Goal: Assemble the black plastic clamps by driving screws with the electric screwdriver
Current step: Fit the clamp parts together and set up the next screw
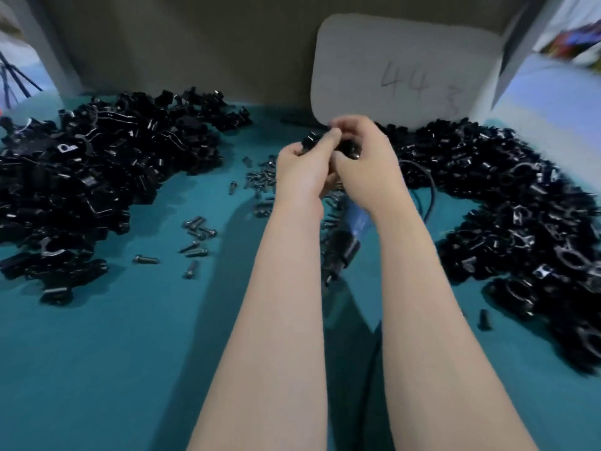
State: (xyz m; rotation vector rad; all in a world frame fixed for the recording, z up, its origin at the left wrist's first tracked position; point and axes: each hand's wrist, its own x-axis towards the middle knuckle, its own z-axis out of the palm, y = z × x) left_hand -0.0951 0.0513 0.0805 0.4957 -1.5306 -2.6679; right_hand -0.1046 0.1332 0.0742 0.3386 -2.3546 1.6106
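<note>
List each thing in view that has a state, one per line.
left hand: grips the clamp, fingers curled.
right hand: pinches the same clamp.
clamp: held above the table between both hands.
electric screwdriver: lying on the table, unheld.
screws: loose, scattered on the table.
left pile of clamp parts: heaped, untouched.
right pile of clamp parts: heaped, untouched.
card: standing upright.

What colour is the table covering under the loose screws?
Plain teal, a blue-green; the table covering shows best in the head view.

Black clamps (97, 164) (glossy) — teal table (97, 369)
</note>
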